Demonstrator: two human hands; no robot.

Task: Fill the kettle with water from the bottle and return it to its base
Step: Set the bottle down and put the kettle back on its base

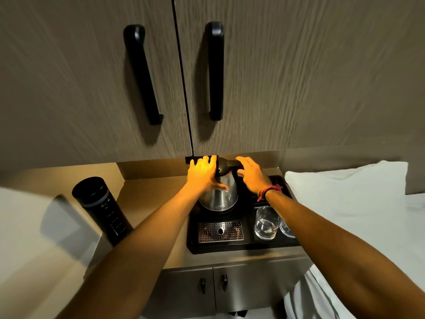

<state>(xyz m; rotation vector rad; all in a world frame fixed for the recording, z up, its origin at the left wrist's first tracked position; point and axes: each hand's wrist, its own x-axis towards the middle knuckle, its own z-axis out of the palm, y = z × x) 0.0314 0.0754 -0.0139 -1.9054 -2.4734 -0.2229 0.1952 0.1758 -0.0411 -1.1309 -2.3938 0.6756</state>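
A steel kettle [220, 194] with a black lid and black handle stands at the back of a black tray [230, 247] on the counter. Its base is hidden beneath it. My left hand [202, 173] cups the kettle's left side near the lid, fingers spread and thumb lying across the steel body. My right hand [253, 174] reaches over the black handle [232, 163] at the kettle's top right, fingers on top and thumb below it. A tall black cylindrical bottle [99, 203] stands on the counter to the left, apart from both hands.
Two clear glasses [266, 223] stand at the tray's right, under my right forearm. A perforated metal drip grate [220, 231] lies at the tray's front. Cupboard doors with black handles [215, 70] hang close above the kettle. A white bed [356, 203] borders the right.
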